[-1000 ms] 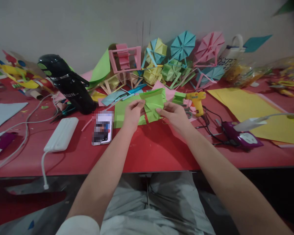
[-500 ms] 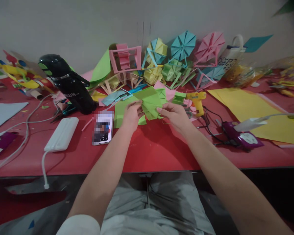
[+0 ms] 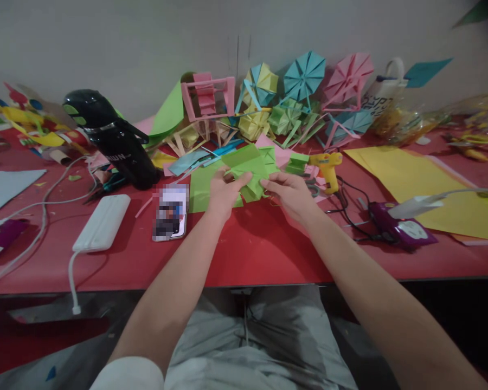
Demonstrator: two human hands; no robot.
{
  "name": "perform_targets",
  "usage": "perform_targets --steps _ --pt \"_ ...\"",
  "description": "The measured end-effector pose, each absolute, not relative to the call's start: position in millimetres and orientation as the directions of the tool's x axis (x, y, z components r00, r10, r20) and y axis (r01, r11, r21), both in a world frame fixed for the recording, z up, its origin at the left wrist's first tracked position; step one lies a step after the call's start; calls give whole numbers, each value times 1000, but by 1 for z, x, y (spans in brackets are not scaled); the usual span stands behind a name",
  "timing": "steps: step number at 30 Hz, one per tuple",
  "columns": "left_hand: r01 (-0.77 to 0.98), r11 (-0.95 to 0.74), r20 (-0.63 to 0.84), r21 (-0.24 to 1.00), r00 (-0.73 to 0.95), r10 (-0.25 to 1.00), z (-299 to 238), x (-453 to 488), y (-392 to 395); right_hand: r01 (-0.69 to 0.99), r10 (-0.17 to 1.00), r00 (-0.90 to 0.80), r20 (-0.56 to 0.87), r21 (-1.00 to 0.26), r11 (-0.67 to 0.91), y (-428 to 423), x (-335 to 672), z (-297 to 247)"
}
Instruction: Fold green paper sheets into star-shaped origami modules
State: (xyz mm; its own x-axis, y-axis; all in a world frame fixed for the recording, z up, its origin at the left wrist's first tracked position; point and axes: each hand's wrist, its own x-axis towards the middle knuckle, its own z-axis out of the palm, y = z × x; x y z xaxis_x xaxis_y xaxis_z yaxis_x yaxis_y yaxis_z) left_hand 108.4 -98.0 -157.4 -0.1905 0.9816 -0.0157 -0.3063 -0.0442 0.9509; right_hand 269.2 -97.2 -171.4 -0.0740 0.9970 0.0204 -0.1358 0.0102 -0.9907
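Folding of green paper at a red table (image 3: 252, 260). The folded green paper (image 3: 244, 158), a creased, pleated piece, is held midway between the table's left and right ends, well in from the front edge; whether it touches the flat green sheet (image 3: 198, 190) behind and below it cannot be told. The left hand (image 3: 223, 190) is closed on its left side, thumb laid across the upper face, other fingers mostly hidden. The right hand (image 3: 289, 194) pinches its near right part, thumb and forefinger nearly together. For good work, the left thumb should bear down beside the crease while the right fingertips align the layers, pressing lightly, since thin paper probably wrinkles or tears if pulled. Creases would likely sharpen better against the bare table toward the front edge. The yellow glue gun (image 3: 328, 172), to the right, and the phone (image 3: 171, 212), to the left, should be kept clear of the elbows.
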Motion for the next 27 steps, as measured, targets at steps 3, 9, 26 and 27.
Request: perform_targets --steps 3,9,26,27 --pt "-323 -44 -28 945 -213 977 -157 105 -97 -133 997 -73 -4 -991 -13 -98 270 -169" --pt "-427 -53 -16 903 -157 987 -150 103 -99 -98 994 -81 -67 -992 -75 -102 269 -162" --pt "-398 -47 -16 916 -153 988 -148 101 -99 -61 998 -54 44 -997 41 -98 271 -168" --pt "-399 -33 -32 916 -155 987 -148 101 -99 -54 997 -62 53 -997 50 -98 272 -167"
